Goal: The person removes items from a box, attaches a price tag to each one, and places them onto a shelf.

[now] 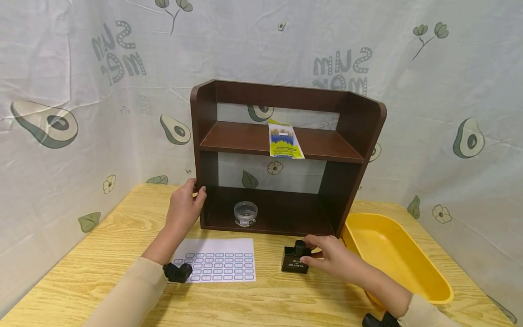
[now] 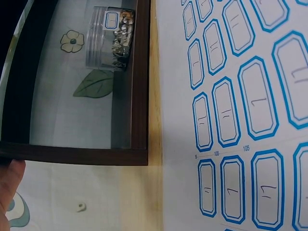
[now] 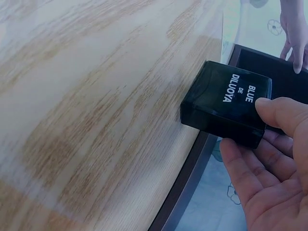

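A shiny black boxy bottle (image 1: pixel 295 262) was pinched by the right grip (image 1: pixel 328 255), a brown wooden shelf (image 1: pixel 243 137) seemingly by the left grip (image 1: pixel 185 205); slick sides could slip.

We've got the right hand (image 3: pixel 279 168) pinching a glossy black box-shaped container (image 3: pixel 224 103), thumb on the face with the white "BLUE DE DILUOYA" lettering, fingers underneath. Pale wood-grain tabletop (image 3: pixel 96 96) fills most of our left side. Behind, we can see a dark brown wooden shelf (image 3: pixel 185 190), the left hand (image 3: pixel 293 31) at its edge, plus some whitish flower-print cloth (image 3: pixel 202 207).
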A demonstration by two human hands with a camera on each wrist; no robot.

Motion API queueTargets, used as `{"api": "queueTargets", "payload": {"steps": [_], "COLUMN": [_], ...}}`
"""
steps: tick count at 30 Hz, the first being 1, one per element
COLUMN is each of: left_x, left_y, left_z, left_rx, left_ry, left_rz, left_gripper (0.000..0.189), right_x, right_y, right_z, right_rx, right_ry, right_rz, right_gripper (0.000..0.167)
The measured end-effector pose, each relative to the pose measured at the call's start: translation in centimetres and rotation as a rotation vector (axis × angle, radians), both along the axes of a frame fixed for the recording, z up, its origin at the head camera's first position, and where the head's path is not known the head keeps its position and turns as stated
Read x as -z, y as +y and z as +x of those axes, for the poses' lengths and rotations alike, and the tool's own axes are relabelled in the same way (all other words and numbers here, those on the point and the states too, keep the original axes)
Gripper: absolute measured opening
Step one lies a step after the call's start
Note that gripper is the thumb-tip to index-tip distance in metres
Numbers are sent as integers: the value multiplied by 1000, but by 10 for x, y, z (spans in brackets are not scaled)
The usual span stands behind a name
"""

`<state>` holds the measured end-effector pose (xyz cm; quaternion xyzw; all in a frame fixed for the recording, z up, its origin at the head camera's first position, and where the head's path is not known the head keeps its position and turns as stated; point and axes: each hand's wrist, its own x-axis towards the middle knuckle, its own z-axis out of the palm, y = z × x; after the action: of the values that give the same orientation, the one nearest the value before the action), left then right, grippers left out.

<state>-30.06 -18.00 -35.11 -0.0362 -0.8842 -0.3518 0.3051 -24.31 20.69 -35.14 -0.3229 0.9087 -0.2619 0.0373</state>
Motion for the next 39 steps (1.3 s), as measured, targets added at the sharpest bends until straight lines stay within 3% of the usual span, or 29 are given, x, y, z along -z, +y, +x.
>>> {"api": "queueTargets", "payload": {"steps": [18, 26, 30, 33, 39], "left_x": [-3, 5, 15, 24, 33], "left_y": [1, 6, 10, 12, 10], "left_z": [1, 4, 9, 13, 20], "left_rx": [-9, 27, 20, -7, -38], "left_ry": [-21, -51, -129, -236, -450], "left_rz": [16, 106, 134, 117, -38], "left_gripper": [33, 37, 41, 44, 36], "right_x": [1, 5, 5, 5, 5], "right_y": [-2, 0, 0, -1, -2], "right_z": [1, 3, 3, 2, 1], "right_rx": [19, 37, 28, 21, 14], "right_ry": [-2, -14, -18, -15, -11], "right_rz": [-3, -1, -22, -34, -35], "right_gripper": [50, 51, 48, 45, 44]}}
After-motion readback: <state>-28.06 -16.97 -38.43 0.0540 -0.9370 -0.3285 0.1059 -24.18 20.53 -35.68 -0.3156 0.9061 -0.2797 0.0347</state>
